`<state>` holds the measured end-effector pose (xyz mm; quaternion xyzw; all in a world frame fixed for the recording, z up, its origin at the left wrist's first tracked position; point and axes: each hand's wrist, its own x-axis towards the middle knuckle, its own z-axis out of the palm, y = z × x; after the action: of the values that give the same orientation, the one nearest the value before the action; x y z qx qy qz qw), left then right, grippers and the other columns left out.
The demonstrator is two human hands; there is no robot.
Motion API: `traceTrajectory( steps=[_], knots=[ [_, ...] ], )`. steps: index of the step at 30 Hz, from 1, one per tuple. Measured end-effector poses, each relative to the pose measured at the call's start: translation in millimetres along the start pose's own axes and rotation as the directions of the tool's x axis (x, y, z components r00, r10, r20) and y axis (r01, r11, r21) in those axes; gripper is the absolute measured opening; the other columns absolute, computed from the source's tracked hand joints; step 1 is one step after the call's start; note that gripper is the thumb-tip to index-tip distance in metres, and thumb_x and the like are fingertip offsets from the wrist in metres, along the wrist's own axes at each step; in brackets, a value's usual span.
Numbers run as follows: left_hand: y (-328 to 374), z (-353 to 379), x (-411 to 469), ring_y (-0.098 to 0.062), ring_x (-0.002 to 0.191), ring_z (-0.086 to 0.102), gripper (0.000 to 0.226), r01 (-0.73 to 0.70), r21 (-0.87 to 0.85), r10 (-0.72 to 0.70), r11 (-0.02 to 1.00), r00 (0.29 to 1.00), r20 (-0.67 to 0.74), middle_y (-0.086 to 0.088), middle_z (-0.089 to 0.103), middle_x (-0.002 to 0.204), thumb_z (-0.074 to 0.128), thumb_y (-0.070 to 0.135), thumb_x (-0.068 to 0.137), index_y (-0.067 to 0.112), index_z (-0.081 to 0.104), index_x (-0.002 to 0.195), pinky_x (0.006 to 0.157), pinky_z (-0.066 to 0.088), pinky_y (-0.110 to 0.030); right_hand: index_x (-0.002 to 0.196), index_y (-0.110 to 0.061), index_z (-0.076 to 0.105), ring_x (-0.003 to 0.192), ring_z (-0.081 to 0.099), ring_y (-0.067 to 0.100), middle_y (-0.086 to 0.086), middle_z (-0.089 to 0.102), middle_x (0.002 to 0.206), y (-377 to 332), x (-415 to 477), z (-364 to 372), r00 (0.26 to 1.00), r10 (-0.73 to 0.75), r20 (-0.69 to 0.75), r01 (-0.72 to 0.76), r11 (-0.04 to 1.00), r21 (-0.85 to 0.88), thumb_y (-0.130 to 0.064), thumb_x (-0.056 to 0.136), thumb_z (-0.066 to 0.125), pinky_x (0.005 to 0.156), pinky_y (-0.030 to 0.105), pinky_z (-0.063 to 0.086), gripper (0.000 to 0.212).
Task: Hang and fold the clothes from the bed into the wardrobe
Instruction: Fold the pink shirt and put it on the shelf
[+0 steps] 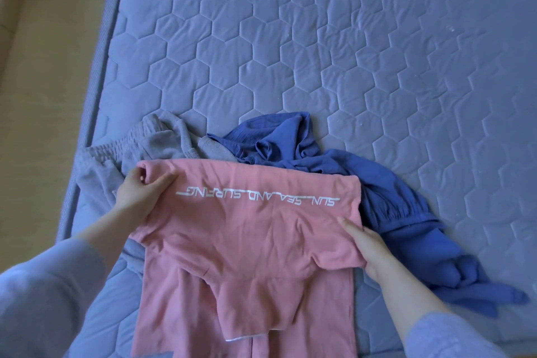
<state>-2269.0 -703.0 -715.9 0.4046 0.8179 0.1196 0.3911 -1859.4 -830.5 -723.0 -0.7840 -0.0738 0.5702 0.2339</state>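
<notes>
One head-worn view looks steeply down, close over the bed [319, 38] near its edge.

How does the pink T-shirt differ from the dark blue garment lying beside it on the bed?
The pink T-shirt is spread mostly flat; the blue garment lies crumpled. The pink T-shirt carries white lettering; the blue garment is plain. The left hand grips the pink T-shirt; no hand holds the blue garment. Both lie on the mattress.
</notes>
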Motion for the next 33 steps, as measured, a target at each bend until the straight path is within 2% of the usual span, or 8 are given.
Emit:
traceTrajectory(
  steps=[4, 8, 11, 16, 19, 23, 27, 33],
  knots=[
    [-29, -22, -16, -0.027, 0.077, 0.065, 0.084, 0.185, -0.161, -0.149, 0.969, 0.965, 0.215, -0.007, 0.069, 0.080, 0.070, 0.081, 0.040, 0.010, 0.070, 0.086, 0.070, 0.050, -0.035, 0.115, -0.018, 0.067, 0.106, 0.067, 0.025, 0.008, 0.072, 0.111, 28, -16, 10, 0.990, 0.124, 0.063, -0.139, 0.907, 0.399, -0.029, 0.081, 0.073, 0.095, 0.040, 0.051, 0.036],
    [-59, -16, -30, -0.029, 0.091, 0.062, 0.082, 0.409, -0.385, -0.185, 0.828, 0.846, 0.500, -0.016, 0.067, 0.102, 0.080, 0.054, 0.066, -0.003, 0.058, 0.121, 0.084, 0.053, -0.041, 0.106, -0.028, 0.063, 0.101, 0.063, 0.017, 0.003, 0.067, 0.110, 53, -37, 40, 0.968, 0.203, 0.144, -0.249, 0.793, 0.556, -0.032, 0.071, 0.072, 0.096, 0.036, 0.043, 0.036],
    [-64, -2, -50, -0.028, 0.097, 0.064, 0.066, 0.519, -0.425, -0.187, 0.742, 0.769, 0.612, -0.019, 0.067, 0.117, 0.069, 0.040, 0.074, 0.001, 0.058, 0.126, 0.077, 0.057, -0.035, 0.116, -0.025, 0.061, 0.101, 0.060, 0.012, -0.002, 0.066, 0.110, 65, -45, 61, 0.969, 0.192, 0.153, -0.244, 0.817, 0.522, -0.026, 0.072, 0.074, 0.095, 0.032, 0.042, 0.046],
    [-75, 19, -74, -0.018, 0.073, 0.071, 0.057, 0.550, -0.580, -0.241, 0.602, 0.817, 0.524, -0.012, 0.072, 0.096, 0.079, 0.033, 0.064, 0.006, 0.067, 0.113, 0.058, 0.056, -0.026, 0.113, -0.014, 0.064, 0.102, 0.065, 0.017, 0.002, 0.071, 0.112, 77, -52, 69, 0.965, 0.199, 0.169, -0.228, 0.958, 0.173, -0.020, 0.081, 0.075, 0.077, 0.030, 0.051, 0.034],
    [-83, 27, -83, -0.020, 0.075, 0.067, 0.061, 0.461, -0.441, -0.302, 0.770, 0.872, 0.385, -0.007, 0.073, 0.086, 0.093, 0.041, 0.050, 0.011, 0.071, 0.099, 0.069, 0.055, -0.032, 0.109, -0.012, 0.065, 0.103, 0.068, 0.020, 0.003, 0.075, 0.106, 84, -57, 73, 0.935, 0.250, 0.253, -0.281, 0.955, 0.094, -0.021, 0.080, 0.077, 0.078, 0.033, 0.055, 0.033],
    [-93, 26, -79, -0.027, 0.089, 0.066, 0.067, 0.261, -0.045, -0.263, 0.964, 0.963, -0.054, -0.008, 0.069, 0.089, 0.087, 0.053, 0.057, 0.008, 0.062, 0.099, 0.080, 0.054, -0.044, 0.098, -0.011, 0.068, 0.083, 0.067, 0.014, -0.001, 0.076, 0.091, 91, -59, 74, 0.947, 0.244, 0.207, -0.225, 0.968, -0.111, -0.023, 0.080, 0.077, 0.073, 0.028, 0.046, 0.023],
    [-100, 17, -82, -0.024, 0.087, 0.059, 0.062, 0.317, 0.072, -0.324, 0.946, 0.936, 0.135, -0.003, 0.063, 0.093, 0.084, 0.049, 0.067, 0.010, 0.052, 0.104, 0.074, 0.047, -0.035, 0.085, -0.010, 0.066, 0.084, 0.067, 0.022, 0.004, 0.072, 0.087, 97, -54, 79, 0.999, 0.013, 0.046, 0.011, 0.873, -0.487, -0.030, 0.080, 0.077, 0.073, 0.031, 0.047, 0.024],
    [-125, -1, -99, -0.028, 0.089, 0.065, 0.025, 0.273, 0.128, -0.302, 0.953, 0.863, 0.405, -0.010, 0.070, 0.092, 0.077, 0.027, 0.081, 0.010, 0.068, 0.096, 0.080, 0.053, -0.038, 0.091, -0.014, 0.061, 0.103, 0.064, 0.030, 0.010, 0.069, 0.106, 91, -63, 90, 0.996, -0.034, -0.078, -0.041, 0.614, -0.789, -0.056, 0.083, 0.063, 0.080, 0.032, 0.048, 0.043]
  ],
)
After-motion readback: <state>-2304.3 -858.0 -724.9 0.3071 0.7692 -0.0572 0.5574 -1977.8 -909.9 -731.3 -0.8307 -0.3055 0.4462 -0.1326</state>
